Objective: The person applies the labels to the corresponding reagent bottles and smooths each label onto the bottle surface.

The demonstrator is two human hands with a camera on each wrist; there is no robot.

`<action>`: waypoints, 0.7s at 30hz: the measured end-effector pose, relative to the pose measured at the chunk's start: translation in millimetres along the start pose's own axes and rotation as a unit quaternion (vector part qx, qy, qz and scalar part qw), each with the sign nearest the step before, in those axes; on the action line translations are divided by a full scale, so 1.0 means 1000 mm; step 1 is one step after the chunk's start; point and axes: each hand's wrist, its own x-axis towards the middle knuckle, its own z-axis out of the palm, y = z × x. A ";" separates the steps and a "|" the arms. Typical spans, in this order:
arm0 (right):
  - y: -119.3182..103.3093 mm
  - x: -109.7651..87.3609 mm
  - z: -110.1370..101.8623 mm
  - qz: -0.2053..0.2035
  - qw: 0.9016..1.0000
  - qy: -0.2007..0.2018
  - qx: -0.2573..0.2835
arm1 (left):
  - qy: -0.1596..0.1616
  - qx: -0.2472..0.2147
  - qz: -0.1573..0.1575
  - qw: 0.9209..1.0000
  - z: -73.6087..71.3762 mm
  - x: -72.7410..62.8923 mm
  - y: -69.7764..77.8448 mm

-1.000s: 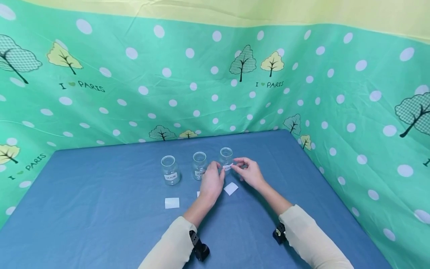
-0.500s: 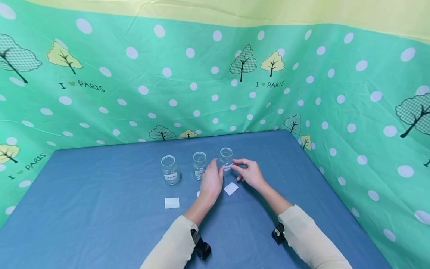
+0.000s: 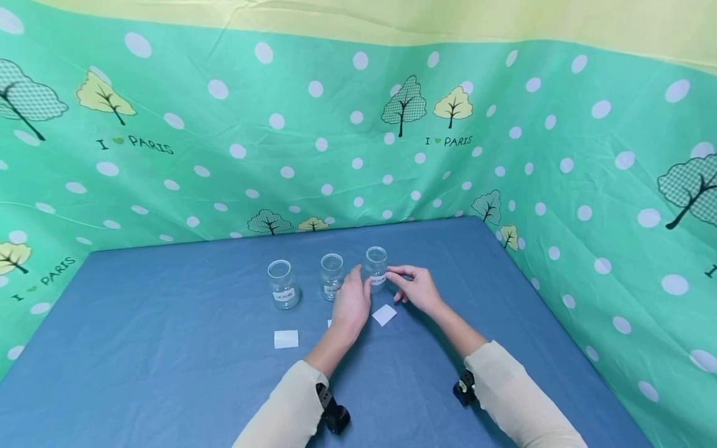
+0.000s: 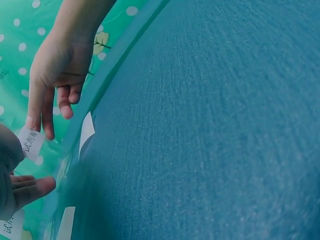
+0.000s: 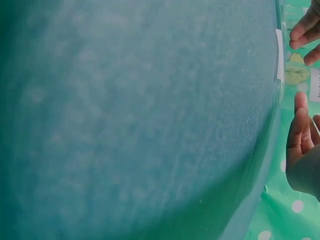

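Note:
Three clear glass jars stand in a row, each with a white label bearing dark characters. At the rightmost jar, both my hands rest at the ends of its label. My left hand lies along the jar's left side, fingers mostly straight and thumb near the label's left edge. From the right, my right hand touches the label's right edge with thumb and forefinger, as the left wrist view shows too, where the label sits between the hands. The middle jar is partly covered by my left hand.
The left jar stands apart. White paper pieces lie in front of the jars: a left piece, a right piece, and one mostly hidden by my left wrist. A green dotted curtain borders the blue table.
My left hand's fingers have straightened and drawn slightly left, showing more of the label. My right thumb has stayed at the label's right edge. The jars have not moved.

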 end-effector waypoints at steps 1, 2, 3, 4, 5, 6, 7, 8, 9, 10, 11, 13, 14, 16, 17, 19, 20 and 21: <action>0.000 0.000 0.000 0.001 1.000 0.000 0.000 | 0.000 -0.002 0.000 1.000 0.000 0.000 0.000; 0.001 0.000 0.000 0.004 1.000 0.000 -0.001 | 0.000 -0.003 0.001 1.000 0.000 0.000 0.000; 0.001 0.000 0.000 0.006 1.000 0.001 -0.003 | 0.000 -0.003 0.002 1.000 0.000 0.000 0.000; 0.001 0.000 0.000 0.009 1.000 0.001 -0.003 | 0.000 -0.003 0.002 1.000 0.000 0.000 -0.001; 0.002 0.000 0.001 0.013 1.000 0.002 -0.005 | 0.000 -0.002 0.003 1.000 0.000 0.000 -0.001; 0.002 0.001 0.001 0.016 1.000 0.002 -0.006 | -0.002 -0.001 0.002 1.000 0.000 -0.001 -0.001; 0.003 0.001 0.002 0.020 1.000 0.004 -0.005 | -0.004 0.001 0.002 1.000 0.000 -0.001 -0.001; 0.002 0.002 0.003 0.024 1.000 0.006 -0.005 | -0.006 0.003 0.001 1.000 0.000 -0.001 0.000; 0.002 0.002 0.004 0.026 1.000 0.009 -0.004 | -0.008 0.007 0.000 1.000 0.000 -0.001 0.000; 0.002 0.002 0.005 0.029 1.000 0.011 -0.004 | -0.010 0.010 -0.001 1.000 0.000 -0.001 0.000; 0.002 0.002 0.006 0.032 0.999 0.014 -0.004 | -0.012 0.012 -0.002 1.000 0.001 -0.001 0.000; 0.001 0.002 0.008 0.035 0.999 0.020 -0.002 | -0.012 0.017 -0.004 1.000 0.001 -0.001 0.000; 0.001 0.002 0.008 0.035 0.999 0.023 -0.002 | -0.011 0.019 -0.003 1.000 0.001 -0.001 0.000; 0.001 0.002 0.009 0.036 0.999 0.025 0.000 | -0.008 0.022 -0.003 1.000 0.002 -0.001 0.000; 0.001 0.003 0.009 0.036 0.999 0.026 0.002 | -0.006 0.024 -0.002 1.000 0.003 -0.001 0.000; 0.001 0.003 0.009 0.035 0.999 0.027 0.003 | -0.004 0.029 0.000 1.000 0.004 -0.001 -0.001; 0.002 0.003 0.009 0.036 0.999 0.027 0.003 | -0.004 0.031 0.001 1.000 0.004 0.000 -0.001; 0.001 0.003 0.009 0.036 0.999 0.028 0.003 | -0.004 0.032 0.002 0.999 0.005 0.000 -0.002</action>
